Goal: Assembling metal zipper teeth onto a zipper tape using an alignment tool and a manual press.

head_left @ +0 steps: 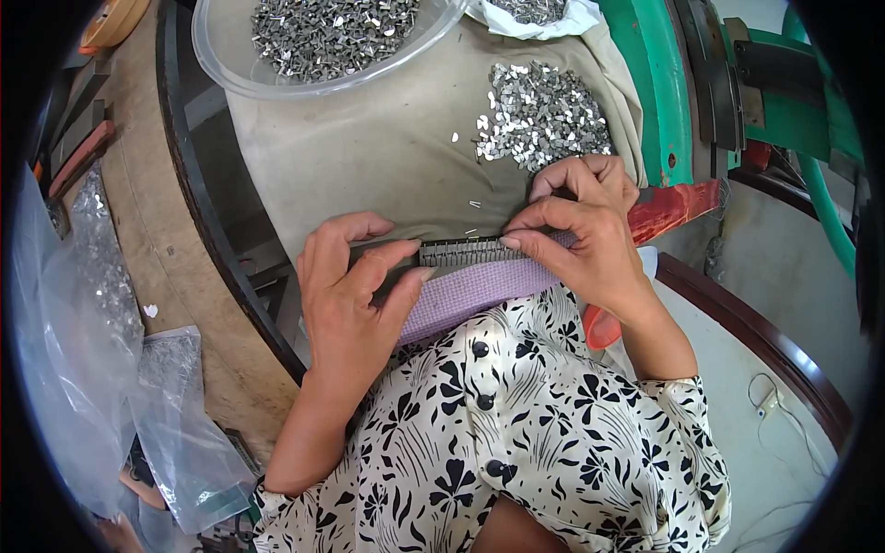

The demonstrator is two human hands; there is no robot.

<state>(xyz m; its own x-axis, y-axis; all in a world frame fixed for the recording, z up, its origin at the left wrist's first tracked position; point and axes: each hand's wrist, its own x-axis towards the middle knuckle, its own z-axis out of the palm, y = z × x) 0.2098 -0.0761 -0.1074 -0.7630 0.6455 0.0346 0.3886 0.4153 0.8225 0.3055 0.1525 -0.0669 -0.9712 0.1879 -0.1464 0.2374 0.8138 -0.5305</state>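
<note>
My left hand (352,293) grips the left end of a narrow dark metal strip (466,250) filled with a row of small silver pieces. The strip rests across a purple woven pad (479,290) on my lap. At the strip's right end, my right hand (585,230) pinches it with thumb and forefinger. A heap of small shiny metal pieces (542,115) lies on the beige cloth (378,152) just beyond my right hand. A few single pieces are scattered between the heap and the strip.
A clear plastic bowl (221,57) at the top holds many more metal pieces. A green machine frame (659,83) stands at the right. Clear plastic bags (120,369) with shiny bits lie at the left on a wooden surface. A dark curved rim (198,198) edges the worktop.
</note>
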